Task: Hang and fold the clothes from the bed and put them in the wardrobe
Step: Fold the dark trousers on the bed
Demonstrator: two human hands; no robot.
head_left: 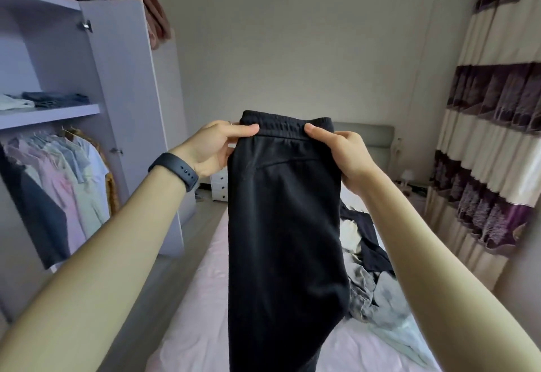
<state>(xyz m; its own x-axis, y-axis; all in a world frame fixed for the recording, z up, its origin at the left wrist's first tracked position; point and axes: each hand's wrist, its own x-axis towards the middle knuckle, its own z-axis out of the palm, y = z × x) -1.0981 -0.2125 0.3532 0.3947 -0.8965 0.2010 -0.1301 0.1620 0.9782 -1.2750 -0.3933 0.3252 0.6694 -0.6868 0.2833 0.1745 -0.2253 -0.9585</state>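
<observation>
The black trousers (284, 225) were held up above the bed (199, 327), pinched at the waistband by the left hand (210, 149) and the right hand (342, 155), seemingly so the legs hung straight for folding; a pile of clothes (371, 283) was seen on the bed; the wardrobe (123, 78) was seen open beside it.

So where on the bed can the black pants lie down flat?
The pink sheet is bare between the bed's left edge and the hanging black pants. The right side is crowded with a pile of clothes.
</observation>
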